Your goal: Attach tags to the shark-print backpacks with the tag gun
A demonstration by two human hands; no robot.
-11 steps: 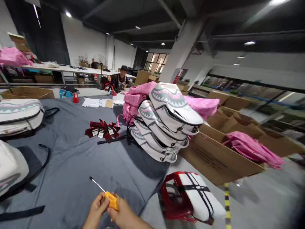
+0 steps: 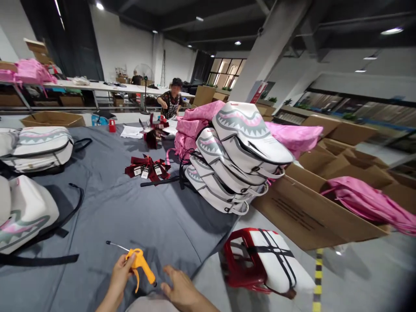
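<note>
Your left hand (image 2: 119, 272) has its thumb and fingers closed round the body of an orange plastic air blow gun (image 2: 142, 261), just behind its thin metal nozzle (image 2: 119, 246) with a black tip. The nozzle points left, and the handle slants down towards your right hand (image 2: 181, 287), whose fingers are loosely spread and hold nothing, just beside the handle's end (a small gap shows between them). The gun is over the near part of the table's dark grey cloth cover (image 2: 107, 208). Farther in, you have a bunch of dark red strips with white tags (image 2: 147, 169), left of a leaning stack of white backpacks with a grey-and-pink toothed-mouth print (image 2: 232, 171).
</note>
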